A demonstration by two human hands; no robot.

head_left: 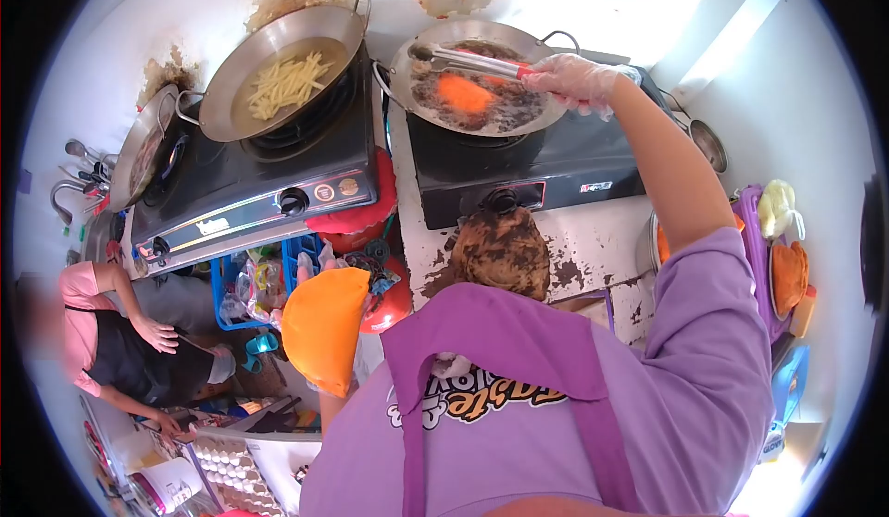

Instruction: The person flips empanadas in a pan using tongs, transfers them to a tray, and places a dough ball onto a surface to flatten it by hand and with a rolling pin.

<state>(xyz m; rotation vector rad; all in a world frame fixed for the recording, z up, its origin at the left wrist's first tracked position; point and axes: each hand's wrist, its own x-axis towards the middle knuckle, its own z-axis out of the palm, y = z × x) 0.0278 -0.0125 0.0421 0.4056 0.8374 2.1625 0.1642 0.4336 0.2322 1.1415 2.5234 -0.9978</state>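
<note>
My right hand [574, 80], in a clear plastic glove, is closed around the red-handled metal tongs [463, 58]. The tongs reach over a wide pan [404, 80] of bubbling oil. In that oil floats a bright orange empanada [466, 94], with more orange showing behind the tongs. Low on the left, an uncooked-looking orange half-moon empanada [324, 327] rests in my left hand [326, 260]. The empanada hides most of that hand; only some gloved fingers show past its upper edge.
A second pan [218, 110] holds pale cut strips in oil on the left stove [269, 179]. A dark, stained cloth [502, 253] lies before the right stove [556, 176]. A blue crate [227, 295] stands below. At left is another person [139, 341]; egg trays [236, 475] sit lower.
</note>
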